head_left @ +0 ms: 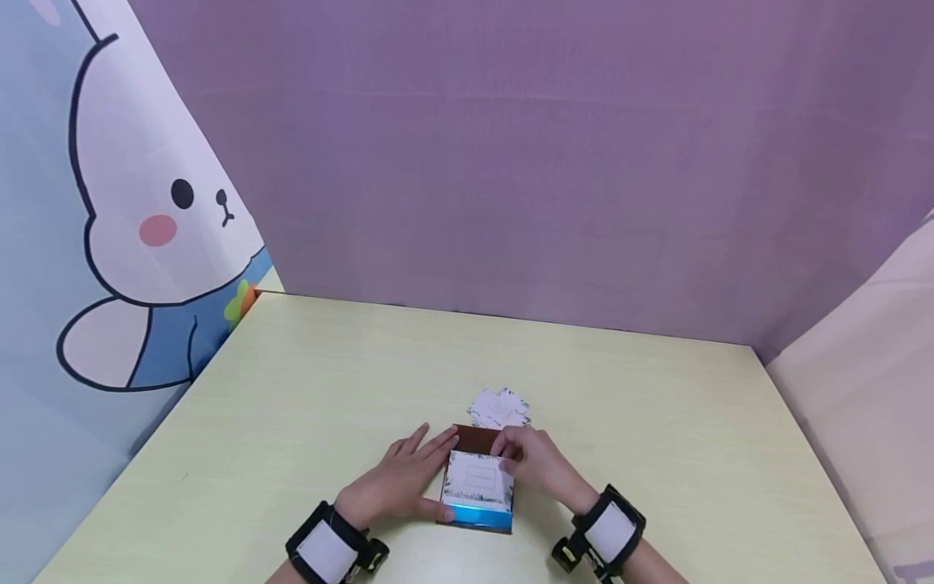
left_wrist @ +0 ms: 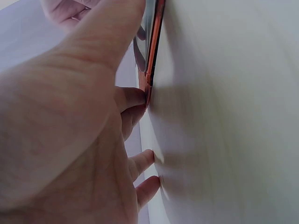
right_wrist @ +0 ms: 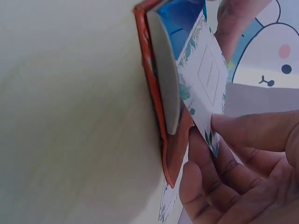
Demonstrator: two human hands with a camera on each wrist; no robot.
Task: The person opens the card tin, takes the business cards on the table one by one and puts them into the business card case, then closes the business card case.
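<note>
box (head_left: 477,495) flat on table (head_left: 657,422), near edge, long axis running away from body. left hand (head_left: 397,487) pressed open against its left side. right hand (head_left: 536,462) nearer far end, pinching patterned card (right_wrist: 204,79) over the box.

Shallow orange-brown box (head_left: 477,487), open, flat on table near front edge, shiny blue inner wall at near side. White leaf-bordered card (head_left: 479,477), tilted, resting in box. More such cards (head_left: 499,408) just behind.
</note>
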